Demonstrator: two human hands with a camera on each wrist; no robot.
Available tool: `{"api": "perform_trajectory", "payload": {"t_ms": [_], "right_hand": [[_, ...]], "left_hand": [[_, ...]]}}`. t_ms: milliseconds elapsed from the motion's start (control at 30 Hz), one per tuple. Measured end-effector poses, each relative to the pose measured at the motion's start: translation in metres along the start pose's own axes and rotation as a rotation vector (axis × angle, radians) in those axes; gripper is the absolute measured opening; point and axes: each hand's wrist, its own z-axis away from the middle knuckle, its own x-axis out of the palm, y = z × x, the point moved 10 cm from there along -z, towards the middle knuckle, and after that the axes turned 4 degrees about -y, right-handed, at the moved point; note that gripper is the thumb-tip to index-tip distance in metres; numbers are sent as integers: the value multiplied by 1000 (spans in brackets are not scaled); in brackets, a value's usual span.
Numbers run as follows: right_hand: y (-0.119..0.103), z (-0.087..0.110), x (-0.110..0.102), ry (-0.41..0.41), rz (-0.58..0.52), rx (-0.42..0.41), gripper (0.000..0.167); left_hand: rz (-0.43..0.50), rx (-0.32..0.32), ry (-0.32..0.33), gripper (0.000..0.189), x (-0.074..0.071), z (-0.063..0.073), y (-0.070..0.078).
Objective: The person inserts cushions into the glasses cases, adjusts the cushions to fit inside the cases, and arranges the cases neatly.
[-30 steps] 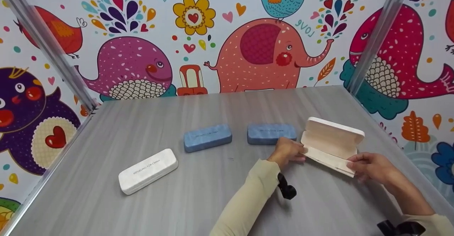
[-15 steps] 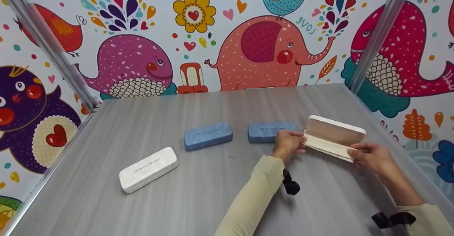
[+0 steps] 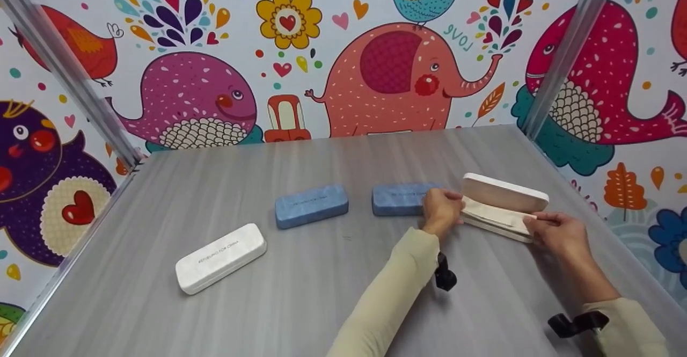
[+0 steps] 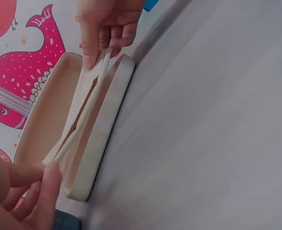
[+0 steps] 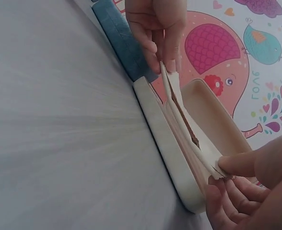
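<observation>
A white hinged glasses case (image 3: 496,193) stands with its lid up at the right of the table. Between my two hands stretches a folded cream cloth (image 3: 494,215), held over the case's lower half. My left hand (image 3: 443,209) pinches its left end and my right hand (image 3: 561,233) pinches the right end. In the left wrist view the cloth (image 4: 78,112) overlaps the case's base (image 4: 100,139), and a dark gap runs between its layers. The right wrist view shows thumb and fingers gripping the cloth's near corner (image 5: 217,167).
A closed blue case (image 3: 400,200) sits beside my left hand, partly covered by it. Farther left are another blue case (image 3: 311,206) and a closed white case (image 3: 221,259). A patterned wall (image 3: 386,83) rises behind the grey table (image 3: 300,287).
Both hands have moved away from my body, carrying the cloth back over the open case. The front wall of the case's base now shows below the cloth. The other cases stay put.
</observation>
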Motion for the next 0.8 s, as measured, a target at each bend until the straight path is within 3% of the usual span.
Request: {"api": "perform_trajectory", "payload": {"t_ms": [233, 367, 633, 800], "right_hand": [[0, -3, 1, 10, -41, -5, 48], [1, -5, 0, 7, -48, 8, 51], [3, -6, -1, 7, -57, 9, 42], [3, -6, 3, -7, -69, -3, 40]], "left_hand": [[0, 73, -22, 11, 3, -4, 4], [-9, 80, -23, 10, 4, -7, 2], [-144, 160, 5, 8, 7, -10, 9], [-197, 166, 27, 8, 7, -10, 8]]}}
